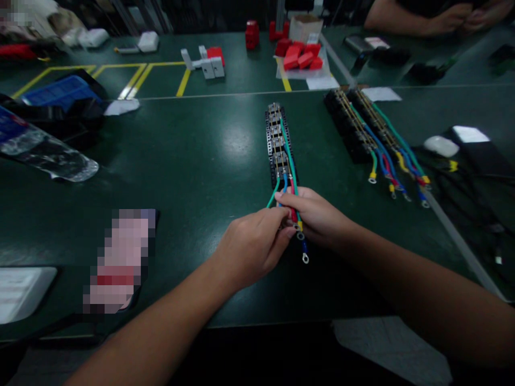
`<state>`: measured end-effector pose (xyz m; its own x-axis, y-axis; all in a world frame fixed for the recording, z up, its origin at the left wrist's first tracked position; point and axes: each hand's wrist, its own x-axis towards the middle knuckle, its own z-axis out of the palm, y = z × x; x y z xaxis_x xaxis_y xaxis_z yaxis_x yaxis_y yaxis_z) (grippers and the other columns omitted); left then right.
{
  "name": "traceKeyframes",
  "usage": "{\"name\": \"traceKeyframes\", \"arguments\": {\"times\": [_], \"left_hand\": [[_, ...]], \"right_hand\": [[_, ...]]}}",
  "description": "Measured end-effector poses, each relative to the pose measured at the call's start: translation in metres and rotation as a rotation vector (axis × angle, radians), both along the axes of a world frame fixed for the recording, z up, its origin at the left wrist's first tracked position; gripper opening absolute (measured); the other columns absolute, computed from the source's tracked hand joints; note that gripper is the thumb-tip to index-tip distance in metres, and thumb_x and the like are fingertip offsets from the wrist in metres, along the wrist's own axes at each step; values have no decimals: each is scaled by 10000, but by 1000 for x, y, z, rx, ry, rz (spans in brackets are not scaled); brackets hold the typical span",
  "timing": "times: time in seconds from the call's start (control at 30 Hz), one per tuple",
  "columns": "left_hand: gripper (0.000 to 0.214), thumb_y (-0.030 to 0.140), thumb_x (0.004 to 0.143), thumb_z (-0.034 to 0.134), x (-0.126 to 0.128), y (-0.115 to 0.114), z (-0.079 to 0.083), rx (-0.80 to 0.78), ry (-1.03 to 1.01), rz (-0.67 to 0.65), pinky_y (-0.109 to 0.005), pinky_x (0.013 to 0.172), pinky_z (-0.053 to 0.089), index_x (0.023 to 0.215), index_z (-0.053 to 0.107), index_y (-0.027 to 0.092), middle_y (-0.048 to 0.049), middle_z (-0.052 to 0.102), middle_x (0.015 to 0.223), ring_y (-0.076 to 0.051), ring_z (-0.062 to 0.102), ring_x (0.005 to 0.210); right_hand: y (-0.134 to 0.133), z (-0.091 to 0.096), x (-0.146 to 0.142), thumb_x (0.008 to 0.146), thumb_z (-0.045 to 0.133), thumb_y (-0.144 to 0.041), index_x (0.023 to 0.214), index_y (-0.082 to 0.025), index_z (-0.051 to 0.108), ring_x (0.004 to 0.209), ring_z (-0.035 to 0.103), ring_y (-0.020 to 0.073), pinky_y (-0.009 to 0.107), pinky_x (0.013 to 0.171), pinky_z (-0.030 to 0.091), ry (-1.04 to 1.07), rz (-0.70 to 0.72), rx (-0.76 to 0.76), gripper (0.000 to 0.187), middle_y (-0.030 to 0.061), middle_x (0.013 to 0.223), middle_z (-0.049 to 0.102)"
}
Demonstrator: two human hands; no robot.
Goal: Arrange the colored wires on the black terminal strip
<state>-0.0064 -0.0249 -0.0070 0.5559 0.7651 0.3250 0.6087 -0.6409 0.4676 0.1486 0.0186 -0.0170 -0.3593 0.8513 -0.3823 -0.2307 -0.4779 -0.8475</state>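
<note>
A long black terminal strip lies lengthwise in the middle of the dark green table. Green, blue and red wires run along it toward me and end in ring lugs. My left hand and my right hand meet at the strip's near end. Both are closed, pinching the bundle of wires between their fingertips. A loose blue lead with its ring lug hangs out below my hands.
Two more wired terminal strips lie to the right. Red blocks and grey brackets sit at the back. A plastic bag and blue tray are at left. Another person's arms rest at the far right.
</note>
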Motion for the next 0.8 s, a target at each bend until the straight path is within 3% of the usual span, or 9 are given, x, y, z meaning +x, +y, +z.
{"name": "traceKeyframes", "arguments": {"times": [0.8], "left_hand": [[236,317,961,445,-1,-2,1,-7,14,1,-330,776,528,1120,528,164,-79,675,1039,-190,654,885]], "right_hand": [[-1,1,0,797,667,-311,628,-179,470,426,370,68,226,420,236,-5,14,12,291,-56,494,437]]}}
